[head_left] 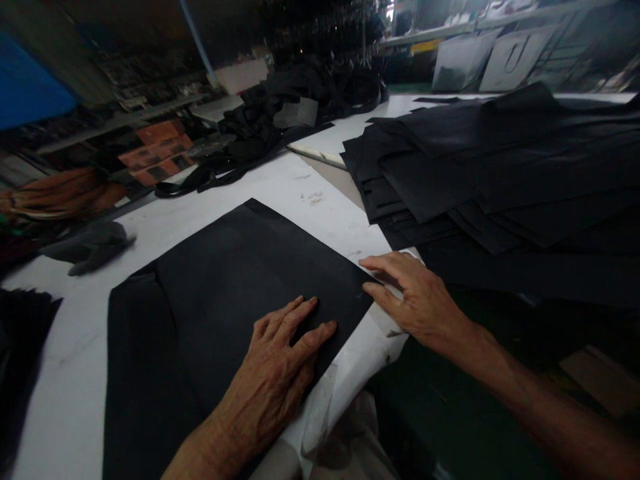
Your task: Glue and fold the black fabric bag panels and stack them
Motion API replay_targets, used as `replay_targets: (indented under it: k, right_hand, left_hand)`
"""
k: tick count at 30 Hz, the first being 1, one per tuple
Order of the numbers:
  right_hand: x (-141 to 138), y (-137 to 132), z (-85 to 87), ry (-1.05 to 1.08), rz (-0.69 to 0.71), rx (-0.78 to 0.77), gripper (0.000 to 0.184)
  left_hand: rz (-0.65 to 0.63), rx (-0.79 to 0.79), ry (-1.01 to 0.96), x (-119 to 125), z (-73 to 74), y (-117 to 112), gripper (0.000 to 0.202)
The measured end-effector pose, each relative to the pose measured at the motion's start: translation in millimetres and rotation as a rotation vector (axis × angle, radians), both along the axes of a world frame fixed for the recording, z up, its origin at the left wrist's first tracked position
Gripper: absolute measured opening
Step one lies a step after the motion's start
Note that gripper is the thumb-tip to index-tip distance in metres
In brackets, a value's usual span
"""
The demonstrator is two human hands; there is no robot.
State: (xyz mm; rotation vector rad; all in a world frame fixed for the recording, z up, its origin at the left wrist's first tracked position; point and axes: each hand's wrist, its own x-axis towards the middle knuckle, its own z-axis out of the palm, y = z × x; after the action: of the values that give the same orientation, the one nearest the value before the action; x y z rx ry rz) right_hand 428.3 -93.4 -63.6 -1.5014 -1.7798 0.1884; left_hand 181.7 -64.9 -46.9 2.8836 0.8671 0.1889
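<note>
A dark black sheet [220,267], fabric-like with straight edges, lies on the white tabletop with a folded or overlapping strip at its left side. My left hand [280,360] rests on the sheet near its front edge, palm down with fingers spread. At the sheet's right corner is my right hand [415,293], its thumb touching the corner and its index finger stretched just past the edge. Thumb and index finger are apart; the other fingers of that hand are mostly hidden.
A large pile of black sheets [480,167] covers the right. Behind lie tangled black straps [300,93]. Orange-brown blocks [160,150] and a grey glove-like shape [93,247] are at left. The white table's [345,373] near edge runs below my hands. Pale bins [465,60] stand farther back.
</note>
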Motion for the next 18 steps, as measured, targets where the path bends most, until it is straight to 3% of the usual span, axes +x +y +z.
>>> replay_targets:
  k: [6, 18]
  right_hand:
    - [-12.6, 7.8, 5.0, -0.273, -0.03, -0.09, 0.047]
    - [-11.9, 8.0, 0.0, -0.308, -0.037, -0.078, 0.049]
  left_hand:
    - [0.0, -0.004, -0.014, 0.7, -0.6, 0.5, 0.048]
    - [-0.005, -0.014, 0.032, 0.1, -0.3, -0.2, 0.05]
